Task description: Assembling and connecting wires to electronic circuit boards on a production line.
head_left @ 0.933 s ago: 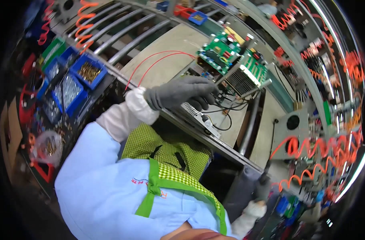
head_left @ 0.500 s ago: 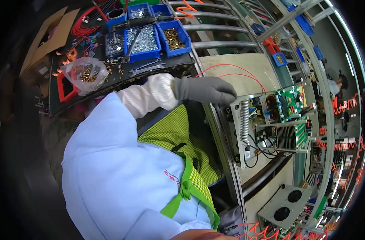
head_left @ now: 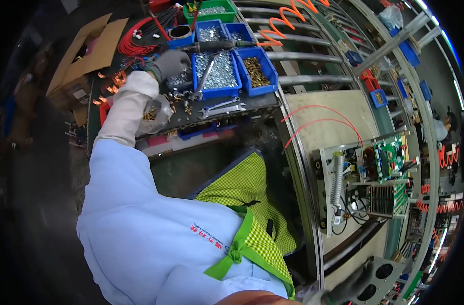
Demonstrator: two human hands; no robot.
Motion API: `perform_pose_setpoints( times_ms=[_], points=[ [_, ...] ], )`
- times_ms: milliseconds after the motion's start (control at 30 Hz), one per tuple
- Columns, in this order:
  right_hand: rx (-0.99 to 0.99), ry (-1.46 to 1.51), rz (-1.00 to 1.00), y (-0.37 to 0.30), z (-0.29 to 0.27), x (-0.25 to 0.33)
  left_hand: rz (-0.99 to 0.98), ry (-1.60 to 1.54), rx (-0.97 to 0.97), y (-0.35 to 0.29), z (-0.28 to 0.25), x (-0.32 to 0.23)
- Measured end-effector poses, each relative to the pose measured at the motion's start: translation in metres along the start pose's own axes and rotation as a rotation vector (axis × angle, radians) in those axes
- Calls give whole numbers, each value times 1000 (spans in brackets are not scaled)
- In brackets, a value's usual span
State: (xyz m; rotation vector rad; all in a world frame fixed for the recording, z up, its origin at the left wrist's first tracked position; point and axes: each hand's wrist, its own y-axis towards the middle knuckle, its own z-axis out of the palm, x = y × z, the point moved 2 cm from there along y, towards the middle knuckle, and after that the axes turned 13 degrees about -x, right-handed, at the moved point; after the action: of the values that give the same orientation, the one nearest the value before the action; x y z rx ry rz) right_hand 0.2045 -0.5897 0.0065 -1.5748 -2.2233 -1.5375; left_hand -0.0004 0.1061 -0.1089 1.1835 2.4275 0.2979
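My left hand [head_left: 171, 65], in a grey glove, is over the parts table beside a small bin of dark fasteners [head_left: 180, 80]. It is next to the left end of a black air screwdriver [head_left: 211, 47] that lies across the blue bins. Its fingers are turned away and blurred, so whether it holds anything is hidden. A wrench [head_left: 206, 76] lies across a blue bin of silver fasteners [head_left: 227, 94], and more wrenches [head_left: 224, 109] lie before it. At the lower right, my right hand [head_left: 351, 288], in a dark glove, is at a grey panel with two fans [head_left: 389, 284]; its fingers are smeared.
An open chassis with a green circuit board [head_left: 389, 157] and a coiled spring-like part [head_left: 337, 178] stands on the roller line to the right. Two red wires [head_left: 323, 109] arch over it. A cardboard box [head_left: 84, 56] and red cables [head_left: 133, 40] are at the far left.
My left hand has moved from beside the chassis, leftward and away, to the fastener bins. My right hand has come into sight at the fan panel. The whole view has shifted.
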Motion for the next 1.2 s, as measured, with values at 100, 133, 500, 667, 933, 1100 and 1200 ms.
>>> perform_pose_setpoints(
  times_ms=[100, 133, 500, 667, 933, 1100, 1200],
  points=[
    [273, 167, -527, 4, 108, 80, 59, -34, 8, -7, 32, 18],
    [337, 368, -493, -4, 142, 106, 52, -34, -1, -8, 36, 24],
    [926, 591, -654, -29, 386, 234, 54, -89, -7, -25, -16, 17],
    [885, 424, -821, -10, 465, 241, 36, -182, 135, -71, -88, 23],
    [901, 615, -805, -34, 479, 306, -177, -175, 122, -112, -149, 31],
    [981, 609, -895, -51, 459, 314, -81, -134, 244, -109, -124, 30],
    [981, 572, -802, -43, 462, 300, -204, -271, 457, -114, -108, 33]
  ],
)
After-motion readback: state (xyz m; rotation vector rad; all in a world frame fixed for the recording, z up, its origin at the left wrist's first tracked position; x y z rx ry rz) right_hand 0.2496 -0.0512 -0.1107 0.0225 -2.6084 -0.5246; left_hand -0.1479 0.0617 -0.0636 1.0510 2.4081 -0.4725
